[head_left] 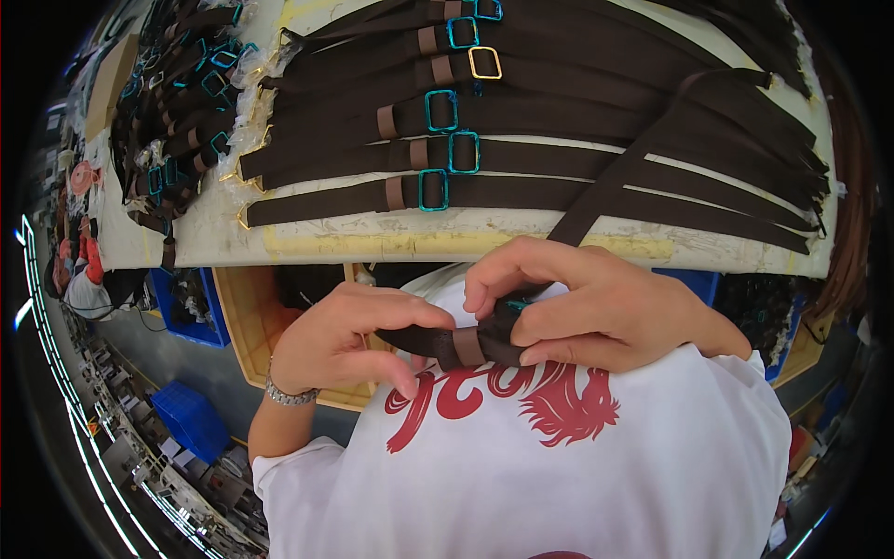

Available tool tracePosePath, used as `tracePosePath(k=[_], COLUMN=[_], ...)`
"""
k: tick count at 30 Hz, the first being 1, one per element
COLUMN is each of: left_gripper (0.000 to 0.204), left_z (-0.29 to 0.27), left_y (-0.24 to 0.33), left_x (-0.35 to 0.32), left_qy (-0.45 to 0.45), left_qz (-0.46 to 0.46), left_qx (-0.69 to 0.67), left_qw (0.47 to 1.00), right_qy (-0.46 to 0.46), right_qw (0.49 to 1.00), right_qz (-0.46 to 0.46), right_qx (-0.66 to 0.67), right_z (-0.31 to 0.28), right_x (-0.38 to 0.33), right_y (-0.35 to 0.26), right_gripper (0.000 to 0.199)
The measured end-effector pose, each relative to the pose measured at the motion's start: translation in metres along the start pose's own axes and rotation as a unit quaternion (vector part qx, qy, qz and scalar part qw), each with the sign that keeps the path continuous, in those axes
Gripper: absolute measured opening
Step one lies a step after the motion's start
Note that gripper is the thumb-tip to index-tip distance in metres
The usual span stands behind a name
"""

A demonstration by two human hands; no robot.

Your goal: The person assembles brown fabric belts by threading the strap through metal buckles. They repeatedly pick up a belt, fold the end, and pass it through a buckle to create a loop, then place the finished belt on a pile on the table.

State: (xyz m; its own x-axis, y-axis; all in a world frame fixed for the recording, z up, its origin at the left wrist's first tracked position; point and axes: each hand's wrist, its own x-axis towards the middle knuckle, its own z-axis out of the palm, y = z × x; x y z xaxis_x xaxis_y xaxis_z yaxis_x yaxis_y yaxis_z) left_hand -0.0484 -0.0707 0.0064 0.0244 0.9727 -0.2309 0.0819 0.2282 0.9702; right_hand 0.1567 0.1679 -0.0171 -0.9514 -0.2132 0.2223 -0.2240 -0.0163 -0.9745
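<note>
In front of my chest I hold a dark brown webbing strap (446, 349) with a lighter brown keeper loop (468, 347) around it. My left hand (346, 337) is closed loosely on its left part, index finger along the top and thumb lower down. On the other side of the loop, my right hand (596, 312) grips the strap between thumb and bent fingers. A teal buckle (516, 305) shows only partly between the right fingers. From behind that hand, a length of the strap (615, 186) runs up over the table, across other straps.
Several dark straps (559, 163) lie side by side on the pale table (345, 233), with teal buckles (433, 190) and one gold buckle (485, 62). More straps are heaped at the left (191, 130). Below the table edge stand a wooden box (247, 326) and blue crates (189, 421).
</note>
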Motion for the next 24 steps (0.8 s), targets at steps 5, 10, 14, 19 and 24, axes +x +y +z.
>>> tracePosePath(k=[5, 10, 14, 19, 24], left_gripper=[0.025, 0.024, 0.017, 0.013, 0.017], left_z=[0.014, 0.021, 0.029, 0.019, -0.012], left_y=[0.001, -0.001, -0.023, -0.017, 0.013], left_x=[0.021, 0.024, 0.022, 0.019, 0.011], left_qy=[0.031, 0.076, 0.102, 0.061, -0.011], left_qz=[0.023, 0.101, 0.074, 0.017, 0.022], left_qx=[0.092, 0.131, -0.012, -0.155, -0.070], left_qw=[0.995, 0.983, 0.992, 0.986, 0.997], right_qy=[0.037, 0.093, 0.118, 0.121, -0.164], right_qw=[0.994, 0.979, 0.922, 0.933, 0.929], right_qz=[0.056, 0.157, 0.252, 0.201, 0.209], right_qx=[-0.081, 0.096, 0.269, 0.272, 0.256], right_z=[0.000, 0.005, 0.005, 0.004, -0.026], right_x=[0.011, 0.014, 0.016, 0.018, 0.034], right_y=[-0.013, -0.001, 0.008, 0.000, -0.009], right_gripper=[0.009, 0.023, 0.035, 0.025, 0.030])
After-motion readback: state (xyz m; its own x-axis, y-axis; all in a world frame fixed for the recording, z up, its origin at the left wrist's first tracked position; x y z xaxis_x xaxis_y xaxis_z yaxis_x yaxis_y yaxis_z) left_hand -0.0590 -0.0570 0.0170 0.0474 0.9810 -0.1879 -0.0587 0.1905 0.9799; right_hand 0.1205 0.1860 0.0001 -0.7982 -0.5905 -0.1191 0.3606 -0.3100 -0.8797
